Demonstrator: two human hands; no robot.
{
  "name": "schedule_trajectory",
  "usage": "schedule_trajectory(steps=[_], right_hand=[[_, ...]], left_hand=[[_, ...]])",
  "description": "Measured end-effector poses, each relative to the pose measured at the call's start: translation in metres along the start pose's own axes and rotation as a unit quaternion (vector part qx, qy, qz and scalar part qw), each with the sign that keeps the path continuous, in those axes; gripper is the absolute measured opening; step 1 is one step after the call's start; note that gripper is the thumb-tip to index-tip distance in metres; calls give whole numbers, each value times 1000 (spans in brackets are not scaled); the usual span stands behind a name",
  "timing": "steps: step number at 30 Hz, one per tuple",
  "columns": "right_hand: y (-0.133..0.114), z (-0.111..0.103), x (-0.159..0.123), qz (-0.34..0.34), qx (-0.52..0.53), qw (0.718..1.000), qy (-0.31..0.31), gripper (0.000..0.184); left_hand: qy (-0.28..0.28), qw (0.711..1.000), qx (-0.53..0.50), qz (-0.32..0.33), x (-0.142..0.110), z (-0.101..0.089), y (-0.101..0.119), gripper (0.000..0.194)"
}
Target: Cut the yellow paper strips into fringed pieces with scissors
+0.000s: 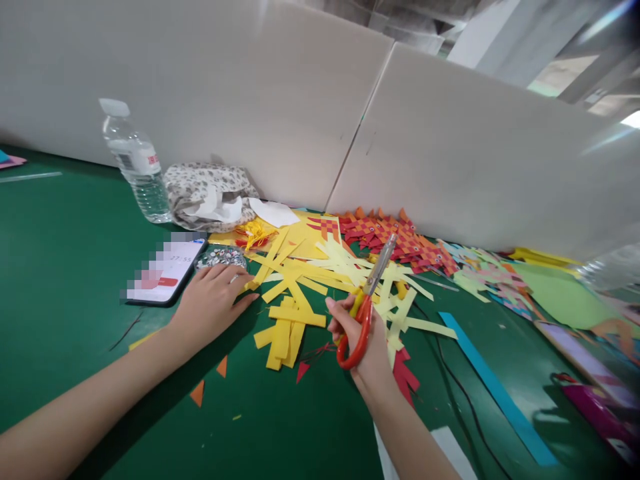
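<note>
My right hand (361,337) grips a pair of scissors (364,313) with red and yellow handles. Its closed blades point up and away, above pale yellow paper strips (345,263). On the left, my left hand (213,297) lies palm down, thumb stretched to the side. Its fingertips rest by a clear packet of googly eyes (223,257) and the end of a yellow strip; whether they press on either I cannot tell. Between the hands is a loose pile of deeper yellow paper strips (285,330). Small orange paper triangles (198,393) lie in front of my left hand.
A phone (167,270), a water bottle (140,167) and a patterned tissue pouch (210,193) stand or lie at left. Woven red-orange paper fish (395,233) are heaped by the white partition (280,100). At right are a blue strip (495,387), a dark cable (457,377) and green paper (555,293).
</note>
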State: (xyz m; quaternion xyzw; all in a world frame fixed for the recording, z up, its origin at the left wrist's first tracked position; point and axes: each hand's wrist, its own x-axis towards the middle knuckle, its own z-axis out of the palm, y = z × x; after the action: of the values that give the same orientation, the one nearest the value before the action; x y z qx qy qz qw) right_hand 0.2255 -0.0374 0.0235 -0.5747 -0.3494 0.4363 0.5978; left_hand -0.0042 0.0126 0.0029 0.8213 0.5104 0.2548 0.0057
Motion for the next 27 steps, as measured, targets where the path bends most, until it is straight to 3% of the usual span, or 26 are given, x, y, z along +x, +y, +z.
schedule_trajectory(steps=[5,15,23,27], right_hand=[[0,0,-4,21,0,999,-31,39],[-4,2,-6,42,-25,998,-48,38],[1,-1,-7,-19,-49,992,-111,33],[3,-5,-7,-46,-85,989,-116,42]], left_hand=[[-5,999,25,-30,1,-2,-2,29],[-3,980,188,67,-1,-2,-2,28],[8,974,205,94,-1,-3,-1,27],[20,971,216,104,-1,-2,-1,28]])
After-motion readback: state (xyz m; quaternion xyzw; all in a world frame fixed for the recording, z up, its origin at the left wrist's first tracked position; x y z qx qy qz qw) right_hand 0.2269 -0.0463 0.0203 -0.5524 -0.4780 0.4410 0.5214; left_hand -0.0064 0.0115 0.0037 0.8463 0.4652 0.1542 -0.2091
